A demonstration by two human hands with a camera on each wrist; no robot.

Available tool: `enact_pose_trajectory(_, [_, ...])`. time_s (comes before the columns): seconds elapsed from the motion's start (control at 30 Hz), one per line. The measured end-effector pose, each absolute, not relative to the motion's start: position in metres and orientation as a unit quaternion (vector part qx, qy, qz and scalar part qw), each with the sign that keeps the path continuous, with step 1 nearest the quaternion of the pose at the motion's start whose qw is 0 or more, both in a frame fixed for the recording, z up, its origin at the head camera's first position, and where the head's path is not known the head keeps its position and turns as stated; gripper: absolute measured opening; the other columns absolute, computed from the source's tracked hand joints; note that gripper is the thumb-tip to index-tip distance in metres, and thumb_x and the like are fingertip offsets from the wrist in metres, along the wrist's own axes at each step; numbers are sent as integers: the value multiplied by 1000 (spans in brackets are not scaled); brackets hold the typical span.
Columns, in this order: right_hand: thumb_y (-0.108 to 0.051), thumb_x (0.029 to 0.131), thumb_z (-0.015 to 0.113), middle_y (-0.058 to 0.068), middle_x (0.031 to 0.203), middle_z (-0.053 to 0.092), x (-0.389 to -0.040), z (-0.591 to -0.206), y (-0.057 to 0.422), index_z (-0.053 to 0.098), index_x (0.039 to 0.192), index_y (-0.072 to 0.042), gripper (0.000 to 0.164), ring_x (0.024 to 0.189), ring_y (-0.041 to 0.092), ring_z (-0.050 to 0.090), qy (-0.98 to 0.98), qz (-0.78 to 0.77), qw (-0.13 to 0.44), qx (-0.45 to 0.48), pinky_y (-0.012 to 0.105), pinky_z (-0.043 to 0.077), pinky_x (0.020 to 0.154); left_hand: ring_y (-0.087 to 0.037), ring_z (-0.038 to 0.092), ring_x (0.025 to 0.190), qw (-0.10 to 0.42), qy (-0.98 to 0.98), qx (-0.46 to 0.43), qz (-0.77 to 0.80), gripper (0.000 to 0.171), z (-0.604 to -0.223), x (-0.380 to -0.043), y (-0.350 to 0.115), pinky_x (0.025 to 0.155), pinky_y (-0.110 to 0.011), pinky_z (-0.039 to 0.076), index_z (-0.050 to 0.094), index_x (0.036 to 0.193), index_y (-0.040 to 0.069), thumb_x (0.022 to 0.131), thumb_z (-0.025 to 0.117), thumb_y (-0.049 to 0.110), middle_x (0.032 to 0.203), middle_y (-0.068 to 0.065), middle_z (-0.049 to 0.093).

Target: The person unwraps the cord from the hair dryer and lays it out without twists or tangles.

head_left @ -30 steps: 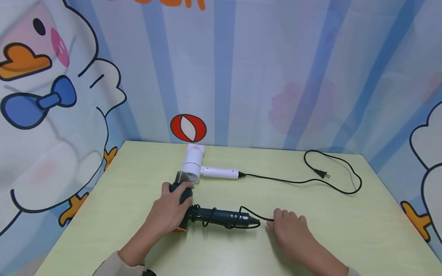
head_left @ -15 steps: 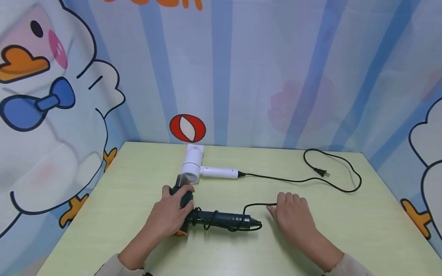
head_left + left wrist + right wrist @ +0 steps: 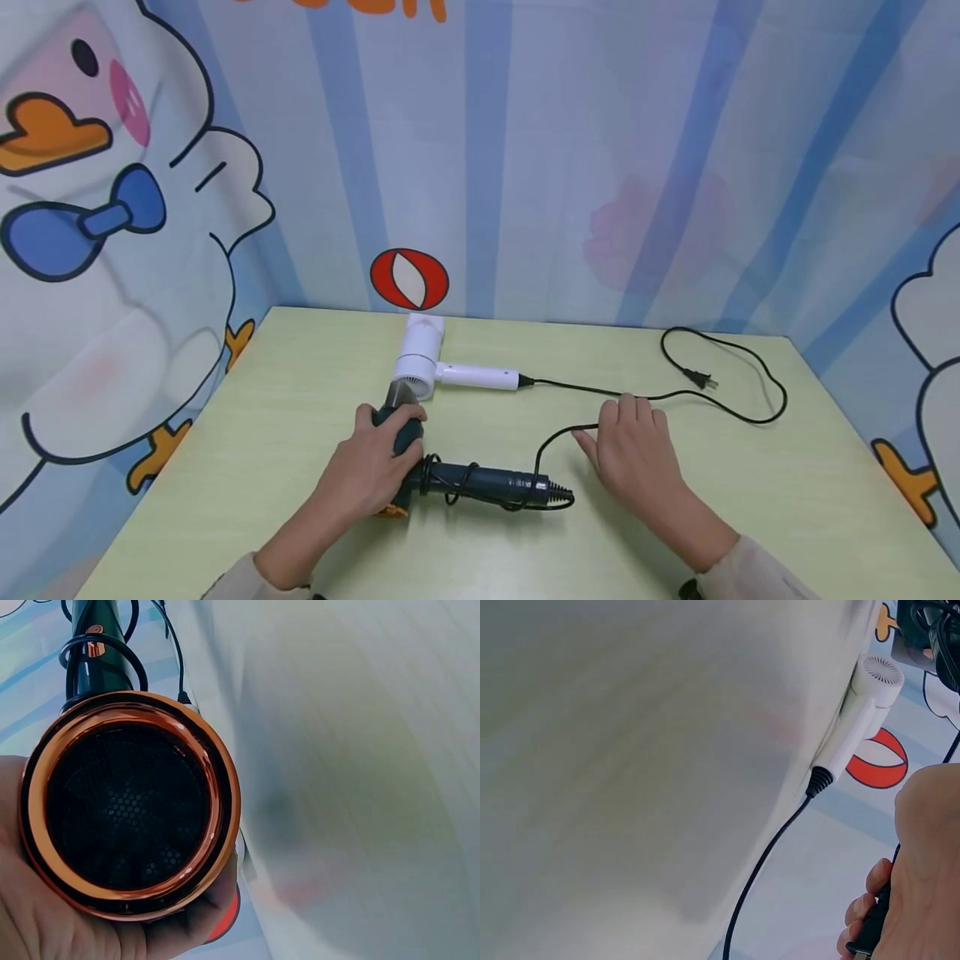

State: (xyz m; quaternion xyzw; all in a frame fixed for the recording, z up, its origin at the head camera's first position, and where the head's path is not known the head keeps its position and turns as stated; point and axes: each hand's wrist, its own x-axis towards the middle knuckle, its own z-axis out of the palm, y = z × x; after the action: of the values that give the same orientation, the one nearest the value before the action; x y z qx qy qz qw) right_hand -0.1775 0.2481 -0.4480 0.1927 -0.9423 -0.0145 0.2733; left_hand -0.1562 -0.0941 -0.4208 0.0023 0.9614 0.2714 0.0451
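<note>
Nearest, the left hand grips the barrel of the dark hair dryer, which lies left of centre over the near half of the table. Its copper rim faces six o'clock, towards the person, the clear nozzle points to about twelve, and the handle runs out to three. The body looks like stiff plastic, fairly heavy at the barrel and a little slick on its glossy parts, so the barrel is a sound place to hold it; the thin nozzle looks the part most easily knocked.

At three o'clock from the barrel, the right hand has its fingers curled round the plug and the end of the black cord. The cord loops loosely round the handle and should bend readily, though its coils could snag; the plug gives the firmer hold.

Towards twelve lies the white hair dryer, its handle at three; whether the clear nozzle touches it is hard to tell, since the two overlap in the head view. Its black lead curls back to a second plug at about one from the right hand.

The table is pale, flat and smooth-looking. Beyond stands a blue-striped backdrop, with a cartoon duck at ten.
</note>
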Motion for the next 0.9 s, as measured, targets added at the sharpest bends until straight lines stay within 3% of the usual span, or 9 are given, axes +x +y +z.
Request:
enact_pose_trajectory(0.4, [-44, 98, 61, 9, 73, 32, -187, -434, 249, 36, 78, -6, 50, 65, 27, 31, -949, -10, 254, 184, 39, 29, 63, -30, 56, 66, 40, 962, 1, 270, 34, -421, -162, -93, 53, -34, 45, 55, 134, 37, 100, 57, 37, 131, -26, 37])
enact_pose_trajectory(0.53, [-55, 105, 38, 9, 73, 32, -186, -426, 246, 36, 78, -6, 56, 65, 26, 30, -948, -8, 260, 185, 39, 28, 63, -31, 57, 66, 43, 960, 0, 275, 34, -423, -163, -93, 53, -34, 45, 54, 134, 37, 101, 56, 37, 131, -26, 37])
enact_pose_trajectory(0.63, [-60, 104, 15, 8, 73, 30, -183, -418, 244, 35, 78, -6, 63, 65, 26, 29, -945, -7, 268, 188, 38, 27, 63, -30, 56, 65, 41, 960, 2, 276, 34, -422, -163, -94, 53, -33, 45, 54, 135, 36, 101, 56, 37, 132, -26, 37])
enact_pose_trajectory(0.9, [-62, 103, 12, 6, 74, 30, -163, -396, 232, 37, 79, -7, 64, 66, 25, 29, -947, 18, 247, 203, 36, 25, 64, -30, 57, 65, 37, 961, 1, 273, 35, -422, -165, -95, 53, -33, 45, 53, 137, 36, 102, 56, 37, 132, -27, 37])
